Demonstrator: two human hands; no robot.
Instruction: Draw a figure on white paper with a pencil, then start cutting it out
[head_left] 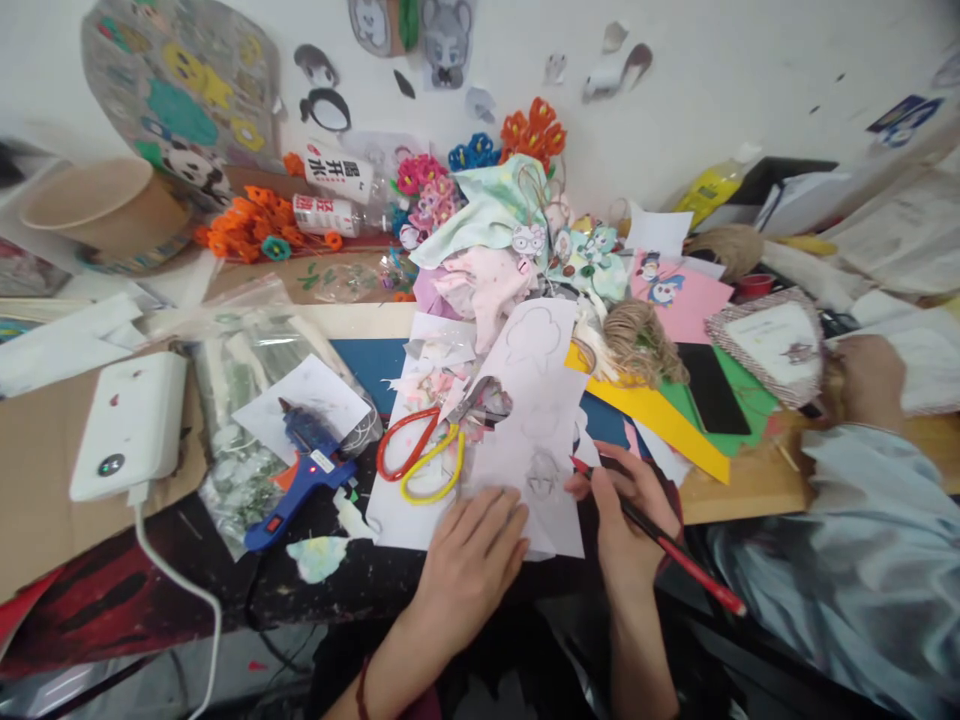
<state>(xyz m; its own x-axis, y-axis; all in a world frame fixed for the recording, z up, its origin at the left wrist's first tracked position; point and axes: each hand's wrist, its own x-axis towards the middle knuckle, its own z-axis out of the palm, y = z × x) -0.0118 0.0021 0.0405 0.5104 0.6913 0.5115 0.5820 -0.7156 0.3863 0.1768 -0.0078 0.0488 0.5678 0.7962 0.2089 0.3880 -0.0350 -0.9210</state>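
My left hand lies flat on the lower edge of a white drawing sheet, fingers stretched out. In my right hand is a red and black pencil, its tip at the sheet's right side beside a small sketched head. A larger cloud-like outline is drawn near the top of the sheet. Scissors with one red and one yellow handle rest just left of the sheet, on papers and scraps; their blades lie over a cutout with a dark pattern.
Left of me are a blue glue gun on a paper, a plastic bag and a white power bank with a cable. Fabric, twine and a phone lie beyond. A co-worker's sleeve is at right.
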